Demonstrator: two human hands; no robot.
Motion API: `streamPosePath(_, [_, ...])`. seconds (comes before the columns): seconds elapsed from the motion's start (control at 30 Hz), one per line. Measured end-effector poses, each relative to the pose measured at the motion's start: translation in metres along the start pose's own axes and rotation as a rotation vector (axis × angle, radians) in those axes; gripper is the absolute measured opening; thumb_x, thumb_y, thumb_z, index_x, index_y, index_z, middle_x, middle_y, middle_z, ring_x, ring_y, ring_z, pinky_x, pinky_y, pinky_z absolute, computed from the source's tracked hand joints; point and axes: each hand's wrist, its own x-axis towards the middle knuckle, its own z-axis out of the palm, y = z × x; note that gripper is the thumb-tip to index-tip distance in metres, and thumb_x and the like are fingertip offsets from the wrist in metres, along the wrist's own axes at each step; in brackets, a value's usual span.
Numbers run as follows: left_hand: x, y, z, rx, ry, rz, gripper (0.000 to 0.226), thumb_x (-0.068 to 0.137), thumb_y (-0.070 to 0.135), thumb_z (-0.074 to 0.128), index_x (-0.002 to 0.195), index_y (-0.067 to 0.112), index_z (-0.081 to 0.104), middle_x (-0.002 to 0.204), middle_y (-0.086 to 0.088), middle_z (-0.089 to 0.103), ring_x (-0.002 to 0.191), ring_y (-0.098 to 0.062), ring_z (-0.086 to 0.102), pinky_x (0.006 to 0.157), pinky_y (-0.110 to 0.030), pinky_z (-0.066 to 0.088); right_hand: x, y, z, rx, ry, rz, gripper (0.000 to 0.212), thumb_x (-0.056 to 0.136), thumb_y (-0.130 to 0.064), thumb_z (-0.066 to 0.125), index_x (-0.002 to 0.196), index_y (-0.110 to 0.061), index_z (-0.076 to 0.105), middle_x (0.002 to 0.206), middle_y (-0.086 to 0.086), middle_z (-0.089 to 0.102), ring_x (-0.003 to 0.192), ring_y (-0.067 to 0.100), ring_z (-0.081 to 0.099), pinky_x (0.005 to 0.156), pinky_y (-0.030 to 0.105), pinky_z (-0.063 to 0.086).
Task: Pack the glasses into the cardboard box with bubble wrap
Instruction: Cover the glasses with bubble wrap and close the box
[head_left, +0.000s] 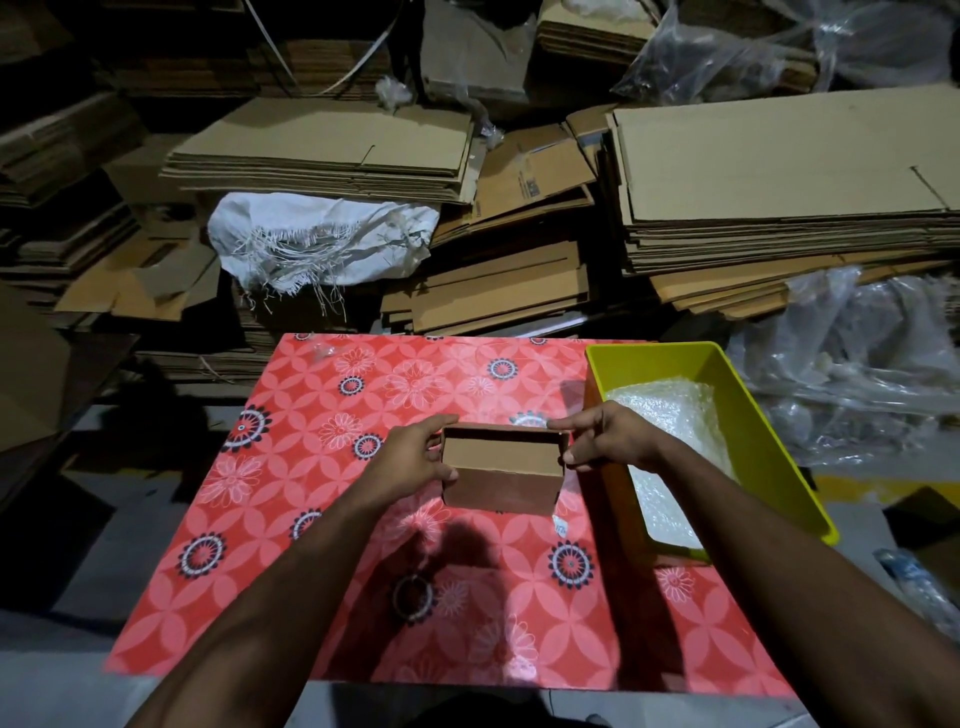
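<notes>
A small brown cardboard box (501, 467) is held a little above the red flowered tablecloth (291, 467). Its top is open toward me and I see only bare cardboard inside. My left hand (410, 457) grips the box's left end, fingers over the rim and thumb on the near wall. My right hand (602, 439) pinches the right end, forefinger along the far rim. Bubble wrap (670, 415) lies in a yellow-green plastic bin (748, 410) just right of the box. No glasses are visible.
The bin stands on the table's right edge, touching distance from my right wrist. Behind the table rise stacks of flattened cardboard (779, 171), a torn white sack (322, 234) and clear plastic bags (857, 364). Grey floor surrounds the table.
</notes>
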Motion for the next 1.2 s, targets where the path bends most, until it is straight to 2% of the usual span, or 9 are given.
streamPosePath(0.1, [-0.006,-0.001,0.003,-0.049,0.013,0.011,0.083,0.076,-0.005,0.080,0.148,0.017,0.047,0.140,0.002,0.057,0.115,-0.007,0.060,0.082,-0.002,0.043,-0.006,-0.003,0.005,0.031,0.039,0.006,0.052,0.078,0.014,0.074,0.127,-0.002,0.066,0.074,0.010,0.075,0.066,0.016,0.071,0.065,0.024,0.058])
streamPosePath(0.27, [-0.012,-0.011,0.011,-0.083,0.030,0.005,0.075,0.085,0.002,0.075,0.150,0.021,0.042,0.131,0.007,0.058,0.093,0.017,0.062,0.082,0.000,0.043,-0.015,-0.005,0.019,0.194,0.045,0.108,0.030,0.092,-0.010,0.070,0.122,-0.009,0.069,0.095,0.013,0.076,0.070,0.024,0.072,0.063,0.029,0.062])
streamPosePath(0.43, [-0.015,-0.012,0.013,0.029,0.024,-0.009,0.068,0.093,0.021,0.070,0.152,0.031,0.036,0.121,0.000,0.071,0.097,0.000,0.067,0.089,-0.014,0.045,-0.009,0.007,0.041,0.095,0.256,0.085,0.039,0.080,-0.010,0.083,0.117,-0.019,0.073,0.108,0.017,0.073,0.069,0.037,0.071,0.060,0.036,0.063])
streamPosePath(0.53, [-0.017,-0.011,0.015,0.122,0.027,0.016,0.067,0.096,0.027,0.065,0.154,0.031,0.032,0.127,-0.002,0.069,0.102,-0.005,0.065,0.092,-0.021,0.048,-0.007,0.007,0.052,0.015,0.375,0.084,0.041,0.076,-0.003,0.085,0.109,-0.021,0.070,0.093,0.019,0.067,0.063,0.030,0.067,0.060,0.045,0.063])
streamPosePath(0.67, [-0.019,-0.015,0.019,0.237,0.077,0.066,0.067,0.098,0.035,0.061,0.155,0.034,0.027,0.140,-0.004,0.060,0.115,-0.016,0.060,0.099,-0.033,0.049,-0.008,0.016,0.059,0.061,0.386,0.158,0.070,0.079,-0.007,0.084,0.138,-0.022,0.050,0.084,0.018,0.065,0.058,0.024,0.061,0.054,0.039,0.058])
streamPosePath(0.83, [-0.019,-0.005,0.019,0.121,0.025,0.026,0.081,0.088,0.034,0.075,0.155,0.023,0.031,0.132,-0.003,0.065,0.104,-0.012,0.064,0.090,-0.021,0.048,-0.015,0.010,0.061,0.059,0.230,0.189,0.081,0.094,-0.012,0.069,0.158,-0.028,0.022,0.137,0.021,0.048,0.080,0.034,0.069,0.052,0.038,0.060])
streamPosePath(0.97, [-0.019,0.002,0.015,0.013,0.045,0.008,0.086,0.081,0.020,0.082,0.152,0.026,0.034,0.125,0.000,0.066,0.093,-0.013,0.065,0.083,-0.025,0.057,-0.019,0.003,0.073,0.245,0.278,0.188,0.061,0.093,0.010,0.061,0.142,-0.023,0.046,0.095,0.024,0.057,0.047,0.018,0.060,0.042,0.025,0.052])
streamPosePath(1.07, [-0.023,0.003,0.016,0.058,0.043,0.012,0.097,0.072,0.011,0.086,0.153,0.029,0.035,0.117,0.006,0.066,0.084,-0.007,0.062,0.068,-0.009,0.044,-0.022,0.004,0.078,0.235,0.357,0.151,0.053,0.085,0.022,0.062,0.125,-0.012,0.058,0.096,0.027,0.057,0.050,0.024,0.061,0.043,0.027,0.053])
streamPosePath(1.2, [-0.030,-0.004,0.023,0.037,0.083,0.013,0.074,0.063,0.003,0.089,0.119,0.025,0.047,0.095,0.001,0.067,0.079,-0.011,0.067,0.051,-0.016,0.051,-0.027,0.014,0.081,0.110,0.426,0.074,0.055,0.074,0.019,0.070,0.102,-0.027,0.062,0.088,0.017,0.061,0.068,0.027,0.063,0.061,0.042,0.061])
